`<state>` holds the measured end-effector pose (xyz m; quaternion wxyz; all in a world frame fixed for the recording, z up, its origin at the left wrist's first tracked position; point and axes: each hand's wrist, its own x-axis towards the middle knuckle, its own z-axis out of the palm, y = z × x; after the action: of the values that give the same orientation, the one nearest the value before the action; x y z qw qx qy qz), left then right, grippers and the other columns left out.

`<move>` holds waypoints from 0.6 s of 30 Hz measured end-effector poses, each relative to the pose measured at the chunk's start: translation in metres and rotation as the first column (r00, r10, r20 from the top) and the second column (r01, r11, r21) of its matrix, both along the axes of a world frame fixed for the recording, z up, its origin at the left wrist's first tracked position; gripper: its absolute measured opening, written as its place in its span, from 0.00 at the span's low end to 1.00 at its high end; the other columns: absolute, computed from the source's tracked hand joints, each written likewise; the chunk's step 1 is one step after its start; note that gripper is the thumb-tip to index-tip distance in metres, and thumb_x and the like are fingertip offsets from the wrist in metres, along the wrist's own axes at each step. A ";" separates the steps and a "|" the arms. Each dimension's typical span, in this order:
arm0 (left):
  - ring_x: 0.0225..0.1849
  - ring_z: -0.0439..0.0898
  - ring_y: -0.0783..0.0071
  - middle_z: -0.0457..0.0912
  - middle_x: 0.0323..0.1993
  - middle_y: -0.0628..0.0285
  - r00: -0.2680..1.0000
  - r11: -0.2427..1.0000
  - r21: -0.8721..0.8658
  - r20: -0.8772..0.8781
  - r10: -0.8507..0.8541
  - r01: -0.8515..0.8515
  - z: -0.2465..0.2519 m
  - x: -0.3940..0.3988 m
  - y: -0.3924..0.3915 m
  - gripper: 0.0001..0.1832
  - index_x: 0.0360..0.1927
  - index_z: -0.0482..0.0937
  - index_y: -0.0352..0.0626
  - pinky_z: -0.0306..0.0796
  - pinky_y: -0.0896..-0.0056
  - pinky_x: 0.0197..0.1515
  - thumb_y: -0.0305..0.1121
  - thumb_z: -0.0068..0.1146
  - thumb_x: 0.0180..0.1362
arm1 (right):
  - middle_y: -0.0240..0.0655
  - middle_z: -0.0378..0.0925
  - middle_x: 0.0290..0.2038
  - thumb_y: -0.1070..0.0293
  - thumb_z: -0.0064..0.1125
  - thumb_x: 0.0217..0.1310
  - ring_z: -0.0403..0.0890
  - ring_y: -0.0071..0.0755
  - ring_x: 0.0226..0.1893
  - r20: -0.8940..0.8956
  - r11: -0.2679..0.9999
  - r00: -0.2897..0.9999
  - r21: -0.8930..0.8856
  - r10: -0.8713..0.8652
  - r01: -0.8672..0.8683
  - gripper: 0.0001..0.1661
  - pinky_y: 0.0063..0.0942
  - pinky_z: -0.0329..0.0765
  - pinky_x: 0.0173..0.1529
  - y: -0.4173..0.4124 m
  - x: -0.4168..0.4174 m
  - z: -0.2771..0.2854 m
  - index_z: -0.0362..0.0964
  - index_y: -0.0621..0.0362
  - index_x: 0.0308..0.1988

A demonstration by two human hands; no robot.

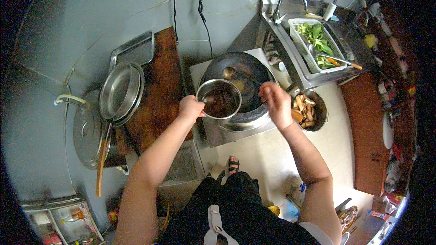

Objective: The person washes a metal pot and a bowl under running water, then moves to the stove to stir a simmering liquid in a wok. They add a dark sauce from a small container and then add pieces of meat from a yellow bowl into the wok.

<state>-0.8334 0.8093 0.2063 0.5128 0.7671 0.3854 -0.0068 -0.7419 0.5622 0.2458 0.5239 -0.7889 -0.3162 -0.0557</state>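
Observation:
My left hand (191, 107) grips the rim of a round metal pot (219, 98) with dark contents, held over the near left part of a large dark wok (218, 62). My right hand (275, 103) is raised over the wok's right edge, its fingers curled; whether it holds a tool is unclear, though a wooden handle (297, 115) shows just to its right. The wok rests on a metal stove (223, 137). Its inside is dark with shiny spots, partly hidden by the pot.
Left of the stove are a wooden board (167, 75), a metal tray (133, 49) and glass-like round pans (119, 92) with a long wooden handle. At right stand a pot of brown pieces (310, 103) and a steel sink (293, 75) bearing a white basket (301, 49) of leafy greens.

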 end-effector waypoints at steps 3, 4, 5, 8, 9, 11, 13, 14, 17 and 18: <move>0.18 0.77 0.66 0.74 0.21 0.53 0.997 0.993 -0.086 0.020 0.077 -0.075 0.008 -0.009 0.013 0.05 0.23 0.71 0.29 0.74 0.73 0.16 0.20 0.49 0.39 | 0.36 0.72 0.22 0.71 0.43 0.58 0.72 0.27 0.19 -0.220 0.981 0.972 0.157 -0.079 0.116 0.07 0.21 0.69 0.26 -0.003 0.033 -0.023 0.67 0.61 0.34; 0.19 0.76 0.66 0.74 0.21 0.54 0.996 0.992 -0.091 0.022 0.085 -0.082 0.014 -0.012 0.016 0.04 0.23 0.71 0.30 0.74 0.73 0.16 0.20 0.49 0.40 | 0.36 0.72 0.21 0.70 0.42 0.58 0.72 0.28 0.18 -0.265 0.987 0.962 0.117 -0.072 0.106 0.08 0.23 0.70 0.25 -0.006 0.045 -0.034 0.66 0.61 0.35; 0.20 0.76 0.67 0.74 0.22 0.54 0.995 0.991 -0.095 0.025 0.094 -0.091 0.021 -0.016 0.019 0.04 0.24 0.71 0.31 0.74 0.73 0.17 0.20 0.49 0.40 | 0.36 0.72 0.21 0.69 0.42 0.58 0.72 0.28 0.19 -0.282 0.992 0.955 0.058 -0.091 0.111 0.08 0.23 0.70 0.25 -0.009 0.053 -0.052 0.66 0.61 0.35; 0.23 0.76 0.69 0.73 0.24 0.56 0.986 0.982 -0.097 0.005 0.165 -0.164 0.029 -0.037 0.039 0.06 0.26 0.71 0.31 0.76 0.74 0.21 0.20 0.49 0.41 | 0.42 0.74 0.24 0.70 0.43 0.55 0.75 0.37 0.22 -0.322 0.973 0.931 -0.206 -0.171 0.108 0.07 0.30 0.71 0.27 -0.001 0.070 -0.100 0.66 0.58 0.34; 0.22 0.75 0.70 0.73 0.23 0.57 0.980 0.972 -0.131 0.024 0.199 -0.194 0.025 -0.043 0.048 0.06 0.27 0.72 0.32 0.75 0.76 0.21 0.20 0.49 0.42 | 0.43 0.73 0.25 0.71 0.43 0.54 0.75 0.41 0.24 -0.209 0.961 0.961 -0.247 -0.180 0.126 0.06 0.32 0.71 0.29 0.001 0.077 -0.117 0.66 0.58 0.33; 0.21 0.74 0.72 0.72 0.22 0.59 0.972 0.969 -0.078 0.007 0.236 -0.235 0.036 -0.051 0.051 0.04 0.25 0.71 0.33 0.74 0.77 0.20 0.21 0.50 0.42 | 0.46 0.73 0.27 0.73 0.43 0.51 0.74 0.49 0.27 0.028 0.926 0.982 -0.327 -0.189 0.188 0.06 0.37 0.71 0.31 -0.002 0.090 -0.148 0.66 0.58 0.32; 0.20 0.73 0.73 0.70 0.20 0.60 0.960 0.959 -0.074 0.034 0.277 -0.274 0.032 -0.077 0.070 0.03 0.23 0.70 0.33 0.72 0.78 0.19 0.22 0.50 0.42 | 0.48 0.72 0.31 0.75 0.41 0.49 0.72 0.54 0.31 0.056 0.948 0.990 -0.287 -0.131 0.141 0.08 0.41 0.69 0.34 0.013 0.090 -0.150 0.64 0.58 0.34; 0.24 0.74 0.73 0.73 0.23 0.63 0.956 0.955 -0.044 0.011 0.293 -0.292 0.029 -0.089 0.078 0.07 0.26 0.72 0.39 0.73 0.75 0.23 0.24 0.51 0.39 | 0.48 0.72 0.31 0.75 0.41 0.49 0.73 0.54 0.31 0.073 0.933 0.991 -0.334 -0.115 0.133 0.09 0.41 0.69 0.34 0.017 0.091 -0.152 0.64 0.58 0.34; 0.24 0.73 0.74 0.73 0.22 0.62 0.931 0.932 0.043 -0.042 0.362 -0.360 0.041 -0.098 0.075 0.07 0.26 0.72 0.39 0.73 0.75 0.23 0.25 0.52 0.38 | 0.50 0.71 0.34 0.75 0.41 0.49 0.73 0.53 0.32 0.084 0.902 0.990 -0.410 -0.112 0.137 0.10 0.41 0.70 0.35 0.013 0.093 -0.173 0.63 0.58 0.36; 0.24 0.73 0.74 0.73 0.22 0.62 0.916 0.917 0.055 -0.058 0.397 -0.394 0.038 -0.107 0.079 0.08 0.26 0.72 0.39 0.73 0.75 0.22 0.26 0.53 0.38 | 0.50 0.72 0.33 0.75 0.41 0.50 0.73 0.54 0.32 0.059 0.911 0.990 -0.387 -0.127 0.140 0.10 0.41 0.70 0.35 0.015 0.085 -0.176 0.64 0.58 0.36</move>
<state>-0.9399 0.8881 0.2443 0.4738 0.6834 0.5497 0.0793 -0.6569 0.5773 0.0701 0.3461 -0.8961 -0.2749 -0.0399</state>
